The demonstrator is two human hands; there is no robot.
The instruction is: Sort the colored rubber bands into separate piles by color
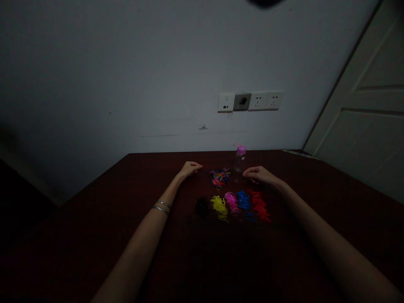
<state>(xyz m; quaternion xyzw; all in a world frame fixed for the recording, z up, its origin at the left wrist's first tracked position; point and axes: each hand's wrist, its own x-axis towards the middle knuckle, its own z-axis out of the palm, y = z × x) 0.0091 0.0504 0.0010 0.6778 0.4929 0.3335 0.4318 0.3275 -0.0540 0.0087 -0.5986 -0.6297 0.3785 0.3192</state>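
Note:
A mixed pile of coloured bands (pixel 220 177) lies between my two hands. My left hand (pixel 191 168) rests left of it, fingers pressed together; anything in them is too small to tell. To the right, my right hand (pixel 259 174) is also closed in a pinch near the bottle, its contents not visible. Nearer to me lie separate piles by colour: black (pixel 202 207), yellow (pixel 219 207), pink (pixel 232 203), blue (pixel 244 200) and red (pixel 260 206). A few blue bands sit just below the blue pile.
A clear bottle with a pink lid (pixel 240 150) stands behind my right hand on the dark red table (pixel 221 261). Sockets and switches (pixel 250 102) are on the wall behind. A pale door (pixel 362 101) is at the right.

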